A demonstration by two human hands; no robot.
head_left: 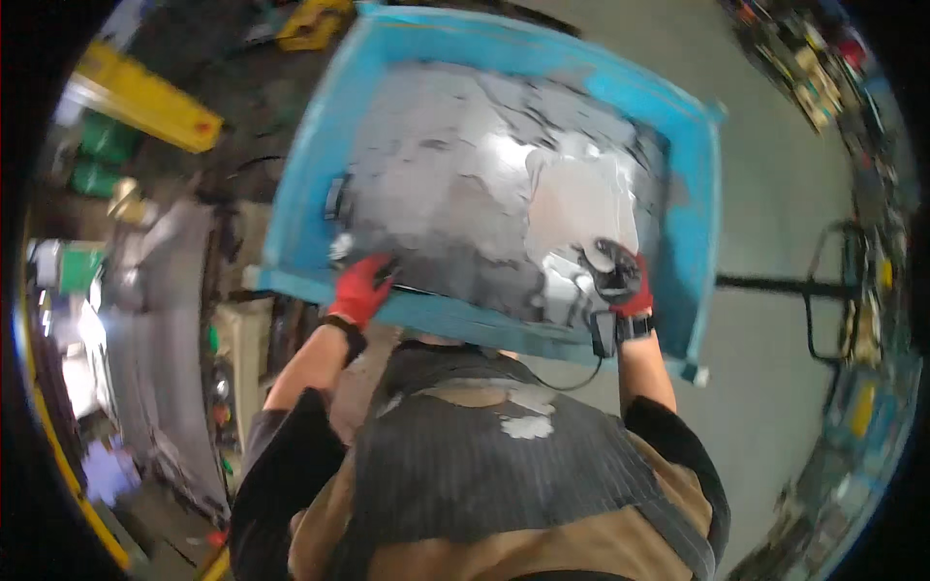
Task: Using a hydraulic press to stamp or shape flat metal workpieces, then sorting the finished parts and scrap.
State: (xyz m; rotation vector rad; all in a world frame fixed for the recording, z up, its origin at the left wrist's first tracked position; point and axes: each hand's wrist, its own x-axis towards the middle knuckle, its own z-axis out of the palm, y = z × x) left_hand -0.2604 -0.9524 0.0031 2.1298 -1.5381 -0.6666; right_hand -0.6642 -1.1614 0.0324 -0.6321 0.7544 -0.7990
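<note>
A large blue tray (678, 232), its inside a worn, patchy grey sheet, is tipped up at chest height, held by its near rim. The left hand (360, 289), in a red glove, has its fingers curled over that rim near the left corner. The right hand (625, 283), also gloved, grips the rim further right, beside a dark round fitting (608, 259). Beyond the fingers lie grey floor (775, 174) and a yellow beam (145, 97) off to the left.
</note>
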